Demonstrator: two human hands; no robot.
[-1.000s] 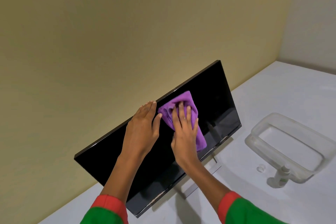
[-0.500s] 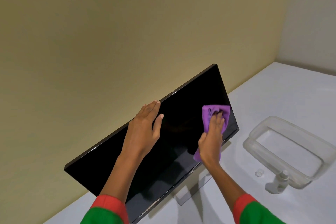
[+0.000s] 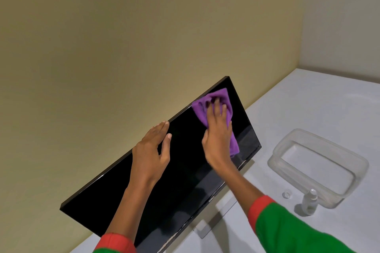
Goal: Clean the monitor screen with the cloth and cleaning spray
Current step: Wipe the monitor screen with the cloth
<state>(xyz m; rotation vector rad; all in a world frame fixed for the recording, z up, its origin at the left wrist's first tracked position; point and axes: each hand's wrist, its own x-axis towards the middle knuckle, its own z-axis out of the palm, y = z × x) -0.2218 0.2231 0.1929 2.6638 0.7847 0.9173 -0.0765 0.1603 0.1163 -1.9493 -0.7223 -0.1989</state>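
**Monitor screen: wipe in progress at the upper right corner**

The monitor screen stood on its stand on the white table, close in front of the beige wall, tilted back, dark and powered off. The purple cloth lay flat against the glass at the far right corner, just under the top edge. The right hand pressed it there with fingers spread and nearly straight, palm on the fabric; a tail of cloth hung down below the wrist. The left hand rested open on the top edge near the middle, fingers straight along the bezel, thumb on the glass, apparently bracing the panel.

Judgement: the step in hand was wiping. To do it well, keep pressure light and even through the flat palm, overlap strokes, and carry them right to the bezel so no strip is missed. The brace matters, since a thin stand could rock under a push at a corner. The thumb on the glass could leave a print; that spot would need a pass.

The spray bottle stood upright on the table to the right, its small clear cap beside it, next to a clear plastic container.
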